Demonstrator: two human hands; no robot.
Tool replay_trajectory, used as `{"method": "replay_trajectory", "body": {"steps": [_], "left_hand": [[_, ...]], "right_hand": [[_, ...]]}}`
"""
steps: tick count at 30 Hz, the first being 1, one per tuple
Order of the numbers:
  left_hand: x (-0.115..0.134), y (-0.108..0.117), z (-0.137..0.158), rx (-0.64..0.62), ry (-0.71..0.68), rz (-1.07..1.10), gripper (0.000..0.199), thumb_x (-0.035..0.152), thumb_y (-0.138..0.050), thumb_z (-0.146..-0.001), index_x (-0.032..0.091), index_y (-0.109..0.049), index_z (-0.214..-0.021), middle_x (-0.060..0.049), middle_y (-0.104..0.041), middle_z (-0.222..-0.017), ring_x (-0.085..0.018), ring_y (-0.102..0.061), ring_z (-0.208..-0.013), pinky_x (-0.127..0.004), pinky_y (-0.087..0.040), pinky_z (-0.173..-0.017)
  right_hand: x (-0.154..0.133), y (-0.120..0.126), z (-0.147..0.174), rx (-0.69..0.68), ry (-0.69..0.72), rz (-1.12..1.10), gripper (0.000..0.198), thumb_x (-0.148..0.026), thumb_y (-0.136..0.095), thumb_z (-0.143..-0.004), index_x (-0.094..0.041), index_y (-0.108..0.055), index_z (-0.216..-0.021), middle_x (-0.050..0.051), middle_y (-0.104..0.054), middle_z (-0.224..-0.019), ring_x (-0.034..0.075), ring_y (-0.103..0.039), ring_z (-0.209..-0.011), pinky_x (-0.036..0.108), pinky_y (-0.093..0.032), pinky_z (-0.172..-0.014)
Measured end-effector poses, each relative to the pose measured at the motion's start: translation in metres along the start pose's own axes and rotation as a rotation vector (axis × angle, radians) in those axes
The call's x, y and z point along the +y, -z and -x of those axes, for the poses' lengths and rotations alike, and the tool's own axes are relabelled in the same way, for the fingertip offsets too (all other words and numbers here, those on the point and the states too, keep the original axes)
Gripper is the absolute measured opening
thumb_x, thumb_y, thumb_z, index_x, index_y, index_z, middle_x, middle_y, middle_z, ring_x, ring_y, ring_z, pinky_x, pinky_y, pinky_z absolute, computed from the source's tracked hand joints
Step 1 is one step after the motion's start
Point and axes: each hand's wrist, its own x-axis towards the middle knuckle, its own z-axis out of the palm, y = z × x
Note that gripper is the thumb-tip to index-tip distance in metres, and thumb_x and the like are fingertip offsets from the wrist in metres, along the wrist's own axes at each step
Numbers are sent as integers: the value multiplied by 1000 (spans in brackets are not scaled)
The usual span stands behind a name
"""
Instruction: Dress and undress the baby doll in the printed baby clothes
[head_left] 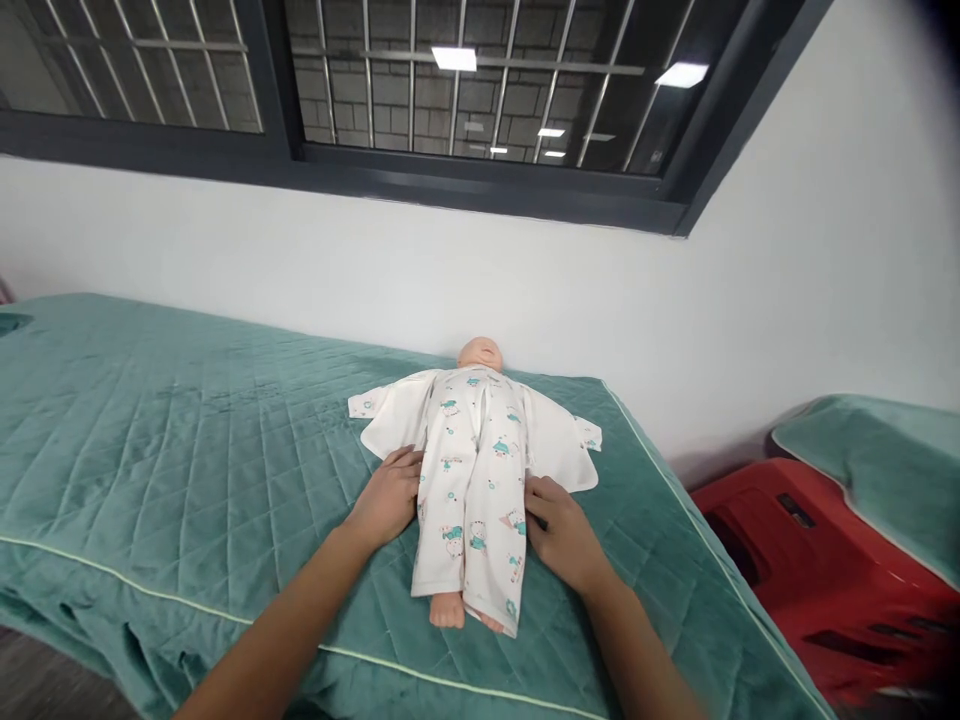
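A baby doll [480, 352] lies on its back with its head by the wall. A white jacket [397, 420] spreads open on both sides of it, sleeves out. Patterned white baby trousers [480, 480] stretch from just below the doll's head to its ankles. One bare foot [448, 610] sticks out of a trouser leg; the other is mostly covered. My left hand [390, 495] holds the trousers' left edge at thigh height, fingertips partly hidden. On the opposite edge, my right hand [564, 528] has its fingers curled against the cloth.
The doll lies on a green quilted bed cover [225, 440] with a pale piped edge. A white wall [375, 260] and a dark-framed barred window [480, 190] stand behind. To the right is a red plastic chair [810, 560] with green cloth [885, 470] over it.
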Motion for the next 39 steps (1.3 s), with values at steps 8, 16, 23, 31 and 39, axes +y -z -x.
{"method": "replay_trajectory", "body": {"steps": [8,16,23,31,39], "left_hand": [[-1,4,1,-2,-17,147,36,4,-48,-78,27,-75,-84,-1,-74,-100,-20,-54,-121,-48,-28,-117],[-16,4,0,372,360,309,33,8,-41,-80,20,-70,-89,-4,-73,-105,-20,-61,-104,-39,-47,-97],[-18,-2,-5,346,569,57,27,10,-45,-80,19,-67,-93,-6,-70,-99,-25,-60,-103,-42,-47,-93],[-15,1,-7,349,626,-58,24,9,-48,-81,19,-64,-95,-8,-65,-110,-26,-58,-104,-42,-46,-92],[-16,2,-7,364,638,-13,22,8,-47,-83,19,-63,-93,-8,-65,-105,-26,-58,-101,-42,-46,-91]], "right_hand": [[-21,2,19,-67,-23,113,26,-15,-50,-91,-26,-71,-99,7,-62,-118,27,-53,-107,45,-43,-92],[48,19,15,384,-564,25,38,-44,-50,-91,-18,-61,-117,12,-64,-118,26,-62,-103,42,-48,-93],[93,44,-12,120,-929,289,45,-55,-54,-83,-15,-63,-100,16,-68,-99,34,-63,-92,45,-48,-79],[40,73,-82,160,-749,74,30,-45,-51,-85,-17,-61,-91,7,-68,-83,23,-64,-77,31,-46,-64],[-53,62,-95,-251,-225,40,18,-33,-61,-83,-23,-52,-71,-1,-59,-68,15,-49,-61,27,-34,-52]]}}
